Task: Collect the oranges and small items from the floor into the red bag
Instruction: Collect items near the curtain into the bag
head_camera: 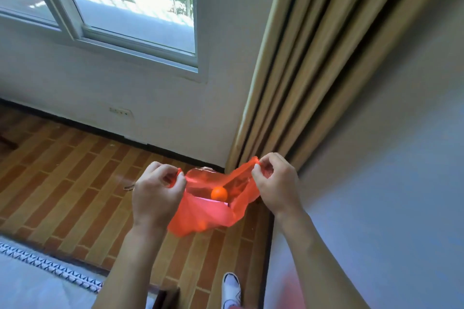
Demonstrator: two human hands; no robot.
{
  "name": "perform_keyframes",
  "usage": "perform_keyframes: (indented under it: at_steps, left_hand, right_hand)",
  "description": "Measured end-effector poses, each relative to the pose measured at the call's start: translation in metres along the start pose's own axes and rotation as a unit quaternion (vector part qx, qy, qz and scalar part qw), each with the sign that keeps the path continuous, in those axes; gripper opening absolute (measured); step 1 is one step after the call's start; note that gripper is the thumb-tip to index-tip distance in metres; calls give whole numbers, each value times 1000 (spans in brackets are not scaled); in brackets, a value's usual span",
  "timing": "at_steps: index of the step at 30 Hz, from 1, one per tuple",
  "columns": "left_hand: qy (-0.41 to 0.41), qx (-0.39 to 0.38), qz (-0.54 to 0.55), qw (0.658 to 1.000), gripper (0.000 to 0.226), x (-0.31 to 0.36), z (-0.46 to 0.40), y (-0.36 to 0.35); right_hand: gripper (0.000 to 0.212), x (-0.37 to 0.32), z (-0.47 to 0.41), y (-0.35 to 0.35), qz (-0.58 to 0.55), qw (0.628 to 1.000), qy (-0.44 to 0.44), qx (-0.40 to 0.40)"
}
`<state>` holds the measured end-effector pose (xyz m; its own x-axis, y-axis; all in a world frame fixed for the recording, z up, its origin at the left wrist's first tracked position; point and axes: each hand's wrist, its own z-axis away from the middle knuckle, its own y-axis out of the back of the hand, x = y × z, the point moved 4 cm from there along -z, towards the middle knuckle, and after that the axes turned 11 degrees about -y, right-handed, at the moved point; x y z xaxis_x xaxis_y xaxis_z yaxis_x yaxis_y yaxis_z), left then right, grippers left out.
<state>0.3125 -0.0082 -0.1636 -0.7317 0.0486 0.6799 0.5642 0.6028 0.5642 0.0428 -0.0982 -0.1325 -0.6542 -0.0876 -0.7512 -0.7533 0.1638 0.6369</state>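
Above the wooden floor (75, 183), near the room corner where the tan curtain (326, 70) hangs down, the red bag (200, 216) is held in the air between both hands. Left hand (157, 195): fingers curled, thumb and fingers pinching the bag's left handle. Right hand (276, 183): fingers curled, pinching the right handle and the bunched plastic at the rim. The two hands are apart, so the bag mouth is pulled open and faces the camera.

Inside the mouth: one orange (219, 193), round, resting low against the inner wall, nearer the right side. The bag's bottom sags below the left wrist; a darker orange patch shows through the plastic there, contents unclear.

On the floor just left of the left hand: a small thin object (129, 187), too small to identify. It lies near the black skirting (100, 130) at the foot of the white wall.

Other notes: window (113, 7) in the wall at upper left, wall socket (120, 112) below it. Patterned rug edge (50, 266) at the lower left. A white shoe (231, 288) on the floor at the bottom edge, below the bag.
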Motion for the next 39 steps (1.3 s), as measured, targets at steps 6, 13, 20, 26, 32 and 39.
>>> perform_keyframes:
  at_steps: [6, 13, 20, 26, 32, 39]
  left_hand:
    - [37, 48, -4, 998, 10, -7, -28, -7]
    - [56, 97, -34, 993, 13, -2, -53, -1]
    - [67, 121, -80, 987, 16, -28, -71, 22]
    - [74, 151, -82, 982, 8, -75, -98, 39]
    - [113, 169, -94, 975, 13, -141, -127, 73]
    - [126, 175, -113, 970, 21, -207, -151, 112]
  right_hand:
    - [14, -18, -58, -16, -14, 999, 32, -38]
    - [13, -40, -107, -36, -47, 993, 85, -67]
    - [13, -69, -133, -80, -64, 987, 109, -104]
    - [12, -110, -154, -139, -57, 982, 122, -133]
    - [13, -167, -167, -217, -33, 976, 139, -166]
    - [16, -226, -171, -297, -12, 965, 154, -213]
